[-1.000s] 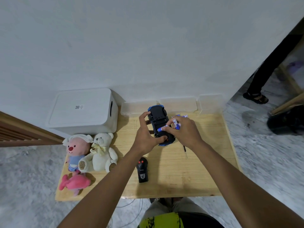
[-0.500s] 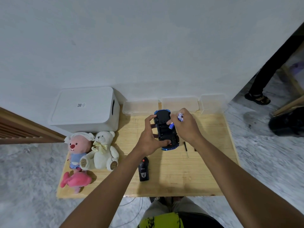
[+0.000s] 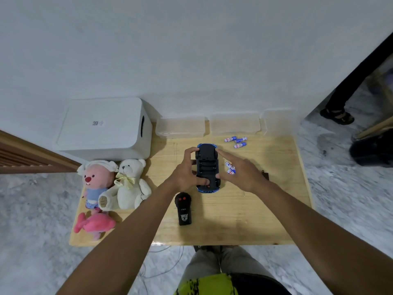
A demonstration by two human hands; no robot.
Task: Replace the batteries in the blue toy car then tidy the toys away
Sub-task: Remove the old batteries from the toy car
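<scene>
Both hands at the upside-down blue toy car

The left hand [image 3: 184, 175] grips the car [image 3: 208, 167] at the middle of the frame on the table [image 3: 244, 218]; the right hand [image 3: 244, 171] lies open with spread fingers beside it, over two batteries [image 3: 230, 168]. Three more batteries [image 3: 237, 141] lie upper right.

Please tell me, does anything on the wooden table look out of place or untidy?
Yes. The blue toy car lies upside down with its battery bay open, and small blue-and-white batteries lie loose beside it and near the clear boxes.

Blue car [image 3: 208, 167] with black underside, white bear [image 3: 129, 184], pink plush [image 3: 93, 225].
</scene>
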